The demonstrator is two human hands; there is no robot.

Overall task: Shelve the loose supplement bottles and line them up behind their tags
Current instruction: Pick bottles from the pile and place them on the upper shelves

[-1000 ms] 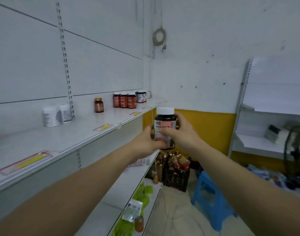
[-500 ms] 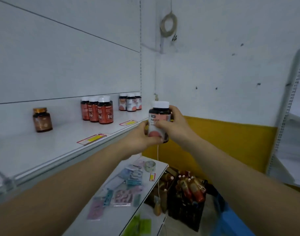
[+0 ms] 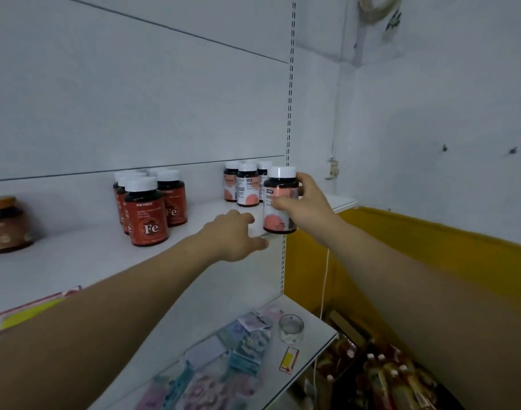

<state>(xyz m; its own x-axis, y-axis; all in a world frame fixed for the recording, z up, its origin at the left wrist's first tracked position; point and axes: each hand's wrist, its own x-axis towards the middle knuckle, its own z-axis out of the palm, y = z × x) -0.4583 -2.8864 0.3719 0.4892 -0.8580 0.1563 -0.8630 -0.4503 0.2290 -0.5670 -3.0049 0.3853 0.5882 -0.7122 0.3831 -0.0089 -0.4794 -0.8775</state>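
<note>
Right hand [image 3: 305, 206] gripping glossy dark round white-capped bottle [image 3: 279, 216], label blurred, left hand [image 3: 234, 238] at its 8 o'clock, fingers relaxed, empty

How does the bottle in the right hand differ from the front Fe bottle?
The held bottle has a pale label with a pink circle; the Fe bottle has a red one. The right hand grips the held bottle; the Fe bottle stands untouched on the shelf. Both are dark with white caps.
</note>
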